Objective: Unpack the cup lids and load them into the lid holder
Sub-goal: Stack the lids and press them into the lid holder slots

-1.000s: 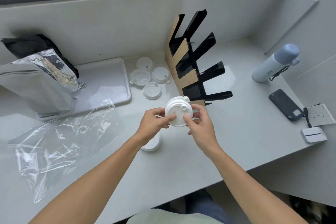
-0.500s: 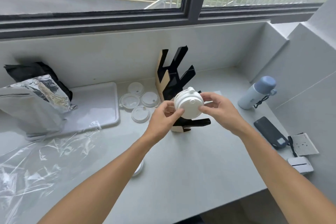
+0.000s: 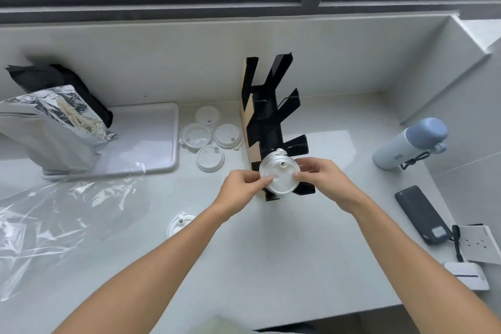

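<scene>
Since half a second ago both hands have carried the lids lower, down to the bottom slot of the lid holder (image 3: 271,127).
The left hand (image 3: 240,188) and the right hand (image 3: 322,179) both pinch one small stack of white lids (image 3: 279,175), thumbs on its front face; how many lids are in this stack I cannot tell. The stack is in front of the lowest black arms of the holder, and whether it already sits inside I cannot tell. Four loose lids (image 3: 210,141) lie flat in a group just left of the holder, and one more lid (image 3: 179,223) lies on the counter (image 3: 271,252) under the left forearm. One white tray (image 3: 146,138), one foil bag (image 3: 48,122), one clear plastic wrapper (image 3: 54,214), one blue bottle (image 3: 409,142) and one dark phone (image 3: 421,214) are also there.
</scene>
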